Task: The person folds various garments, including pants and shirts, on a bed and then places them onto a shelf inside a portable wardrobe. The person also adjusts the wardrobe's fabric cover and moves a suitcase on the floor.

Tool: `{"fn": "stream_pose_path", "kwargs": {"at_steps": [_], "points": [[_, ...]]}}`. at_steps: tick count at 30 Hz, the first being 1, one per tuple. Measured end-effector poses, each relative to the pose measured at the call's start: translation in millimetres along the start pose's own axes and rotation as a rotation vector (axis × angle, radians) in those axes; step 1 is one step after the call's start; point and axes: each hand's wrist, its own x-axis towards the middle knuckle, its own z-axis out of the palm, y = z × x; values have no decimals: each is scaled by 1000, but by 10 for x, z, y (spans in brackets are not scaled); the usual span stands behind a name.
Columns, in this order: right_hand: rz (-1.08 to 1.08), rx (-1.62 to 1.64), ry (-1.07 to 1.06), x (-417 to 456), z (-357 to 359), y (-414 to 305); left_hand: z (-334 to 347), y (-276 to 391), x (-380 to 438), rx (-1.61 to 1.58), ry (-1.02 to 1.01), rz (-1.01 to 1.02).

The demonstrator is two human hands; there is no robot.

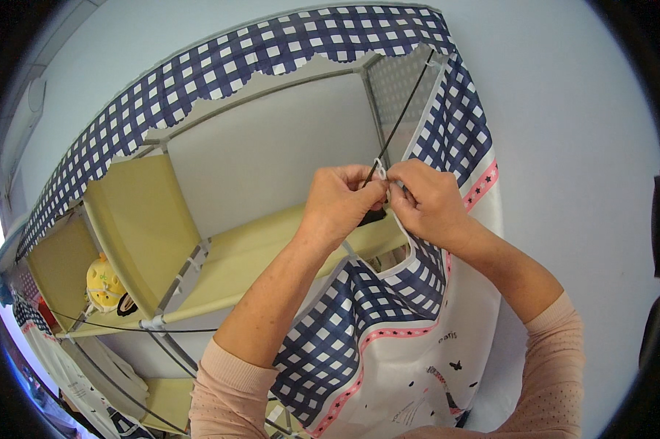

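Note:
My left hand (343,200) pinches a thin black curtain rod or cord (404,111), close to a white plastic hook (380,168) on it. Fingertip to fingertip with it, my right hand (431,200) grips the white-trimmed edge of the fabric wardrobe curtain (398,299); the exact pinch point is hidden by the fingers. The curtain is navy-and-white checked above a pink star band, and white with printed figures below. It drapes in folds under both hands. Another white hook (433,63) sits near the upper end of the black line, by the cover's corner.
A scalloped checked valance (286,41) runs along the wardrobe's top. Behind my hands are a yellow fabric shelf (247,258) and grey frame tubes (375,104). A yellow plush toy (105,284) sits in the left compartment. A pale wall (571,164) stands at the right.

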Motion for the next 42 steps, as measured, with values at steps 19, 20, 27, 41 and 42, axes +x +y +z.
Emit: {"fn": "stream_pose_path", "kwargs": {"at_steps": [19, 20, 27, 41, 42], "points": [[5, 48, 34, 93, 19, -22, -15, 9, -36, 347, 109, 150], [13, 33, 13, 80, 18, -16, -9, 26, -43, 382, 118, 157], [51, 148, -40, 89, 13, -27, -17, -6, -48, 307, 118, 150], [2, 67, -46, 59, -78, 7, 33, -11, -55, 13, 12, 77], [7, 63, -51, 57, -94, 13, 34, 14, -61, -30, -15, 28]]}}
